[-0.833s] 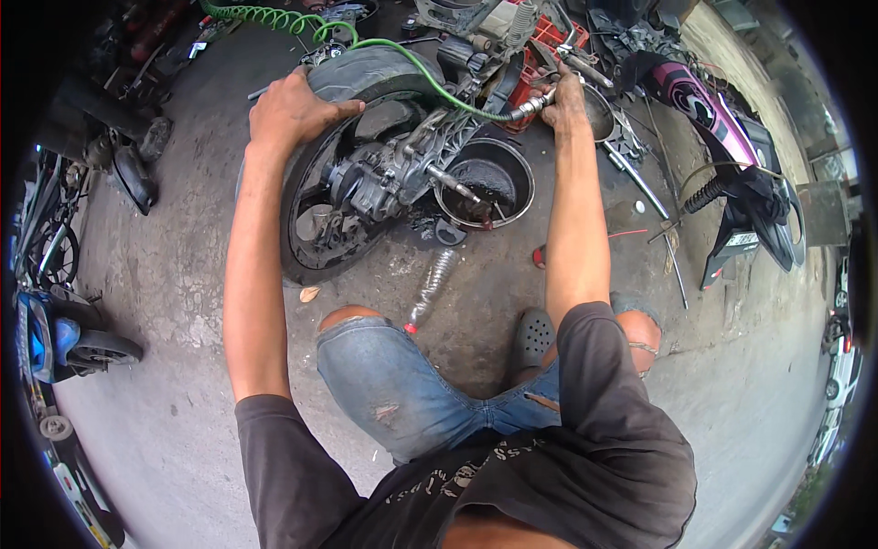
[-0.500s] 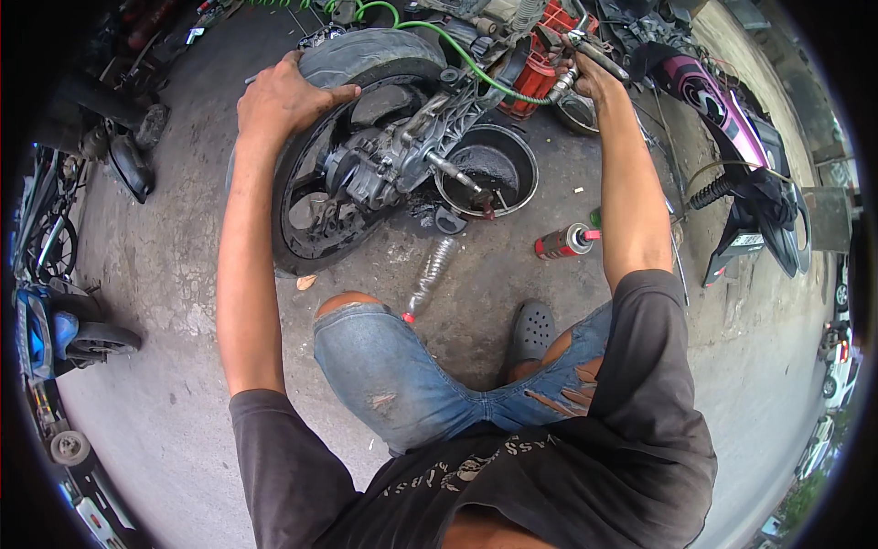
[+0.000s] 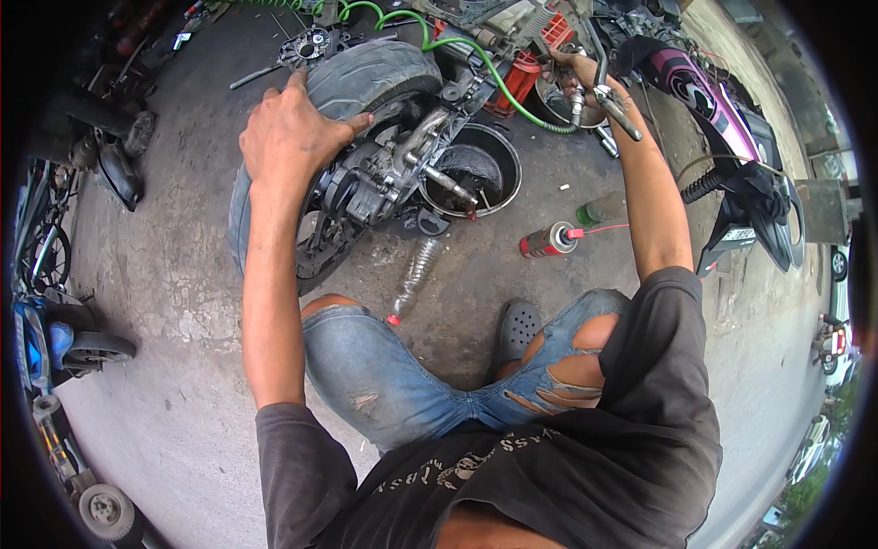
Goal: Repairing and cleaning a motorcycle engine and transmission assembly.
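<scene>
My left hand (image 3: pixel 291 133) lies over the top of a motorcycle wheel's black tyre (image 3: pixel 370 71), its fingers and thumb spread. Beside that thumb is the grey metal engine casing (image 3: pixel 370 183) at the wheel's hub, with a shaft sticking out. At the far right my right hand (image 3: pixel 578 66) is closed around a metal air tool (image 3: pixel 577 99), partly hidden by the fingers, joined to a green coiled hose (image 3: pixel 506 84). A dark metal bar (image 3: pixel 620 113) crosses in front of my right wrist; whether it belongs to the tool I cannot tell.
A round basin (image 3: pixel 514 178) with dark liquid sits under the shaft. A clear plastic bottle (image 3: pixel 416 274) lies near my knee, with a red spray can (image 3: pixel 547 240) and a green bottle (image 3: pixel 593 213) to the right. Pink-and-black bodywork (image 3: pixel 700 91) stands far right.
The wheel and engine casing have turned or shifted slightly in view, with my left hand still on the tyre. The metal bar now appears lower, across my right wrist. My knees have spread apart.
</scene>
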The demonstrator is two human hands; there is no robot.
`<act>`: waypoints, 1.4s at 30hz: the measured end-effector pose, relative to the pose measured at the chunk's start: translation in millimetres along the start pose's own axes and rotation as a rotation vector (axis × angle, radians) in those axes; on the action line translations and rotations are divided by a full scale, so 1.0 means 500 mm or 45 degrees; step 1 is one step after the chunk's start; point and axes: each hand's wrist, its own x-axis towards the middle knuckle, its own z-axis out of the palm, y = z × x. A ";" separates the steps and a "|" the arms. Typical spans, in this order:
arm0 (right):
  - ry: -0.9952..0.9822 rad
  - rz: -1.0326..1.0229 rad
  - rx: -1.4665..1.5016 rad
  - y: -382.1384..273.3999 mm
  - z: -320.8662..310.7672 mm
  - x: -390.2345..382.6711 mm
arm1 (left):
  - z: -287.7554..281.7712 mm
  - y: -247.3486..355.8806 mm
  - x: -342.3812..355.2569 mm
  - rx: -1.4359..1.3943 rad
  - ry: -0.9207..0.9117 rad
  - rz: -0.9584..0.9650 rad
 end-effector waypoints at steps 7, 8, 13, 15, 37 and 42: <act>-0.079 0.199 -0.046 0.015 0.037 0.024 | 0.002 0.031 -0.047 -0.007 0.088 0.052; -0.194 0.225 -0.058 0.015 0.034 0.027 | 0.002 0.032 -0.048 0.003 0.094 0.043; -0.114 0.241 -0.078 0.043 0.036 0.034 | -0.008 0.043 -0.054 0.036 0.005 -0.018; -0.096 0.191 0.003 0.052 0.029 0.034 | -0.007 0.046 -0.055 0.032 -0.001 -0.025; 0.068 -0.357 -1.335 0.152 0.236 -0.124 | 0.012 0.014 -0.030 -0.071 0.024 0.103; -0.525 0.231 -1.034 0.149 0.228 -0.088 | 0.009 0.005 -0.028 -0.047 -0.001 0.071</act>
